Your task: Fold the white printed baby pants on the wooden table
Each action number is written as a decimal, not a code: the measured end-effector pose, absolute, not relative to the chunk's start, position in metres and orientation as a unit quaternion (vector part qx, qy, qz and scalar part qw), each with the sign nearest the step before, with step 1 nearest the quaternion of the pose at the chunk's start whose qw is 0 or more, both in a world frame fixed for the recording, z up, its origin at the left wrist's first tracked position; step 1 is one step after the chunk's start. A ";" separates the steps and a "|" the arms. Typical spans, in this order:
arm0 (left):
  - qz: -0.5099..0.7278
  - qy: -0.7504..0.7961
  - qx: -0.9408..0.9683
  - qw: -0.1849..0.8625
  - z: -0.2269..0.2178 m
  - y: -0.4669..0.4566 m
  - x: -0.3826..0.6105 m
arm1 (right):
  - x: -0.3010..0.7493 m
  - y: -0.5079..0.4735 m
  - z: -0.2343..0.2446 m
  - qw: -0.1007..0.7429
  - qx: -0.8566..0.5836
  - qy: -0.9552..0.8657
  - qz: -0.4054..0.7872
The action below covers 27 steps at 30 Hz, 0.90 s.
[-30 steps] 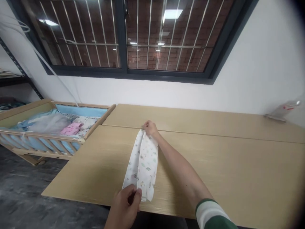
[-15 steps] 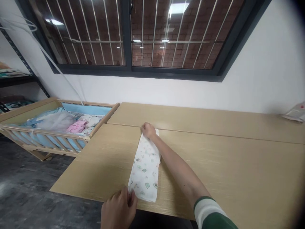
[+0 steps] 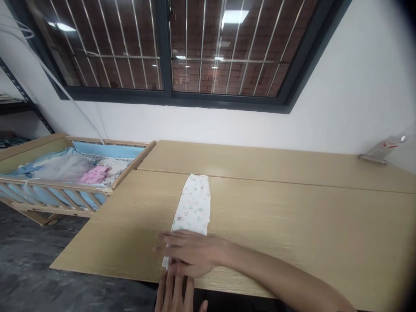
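Observation:
A white cloth with small green and grey prints lies flat on the wooden table, folded into a long narrow strip. Across its near part rests my right hand, palm down with the fingers stretched to the left and slightly blurred. My left hand is at the table's front edge, fingers extended forward to the near end of the cloth and partly under my right hand. The cloth's near end is mostly hidden by both hands.
Left of the table stands a wooden crib with blue padding and a pink cloth inside. A clear plastic package lies at the back right. Behind the table are a white wall and a barred window.
My right hand has come from the far end of the cloth back to its near part, opening flat. My left hand's fingers have straightened from a pinch at the near corner.

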<state>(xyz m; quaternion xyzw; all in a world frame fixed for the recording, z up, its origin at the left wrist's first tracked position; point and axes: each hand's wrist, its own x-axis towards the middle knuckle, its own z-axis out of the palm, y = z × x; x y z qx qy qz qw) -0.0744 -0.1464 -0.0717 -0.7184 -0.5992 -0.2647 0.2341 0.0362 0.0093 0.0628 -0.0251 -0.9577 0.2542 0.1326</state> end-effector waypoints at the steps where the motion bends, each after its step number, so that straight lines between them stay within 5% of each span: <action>1: -0.258 -0.590 -0.721 0.256 -0.074 -0.148 -0.075 | 0.039 0.007 0.058 0.110 -0.019 -0.961 0.254; 7: -0.205 -0.581 -0.725 0.308 -0.042 -0.146 -0.072 | 0.046 0.060 0.041 0.021 -0.128 -0.964 0.230; 17: -0.222 -0.559 -0.738 0.305 -0.041 -0.142 -0.075 | 0.048 0.214 0.027 0.024 -0.350 -0.925 0.147; 27: -0.231 -0.567 -0.742 0.273 -0.051 -0.141 -0.051 | 0.059 0.235 0.024 0.056 -0.314 -0.940 0.119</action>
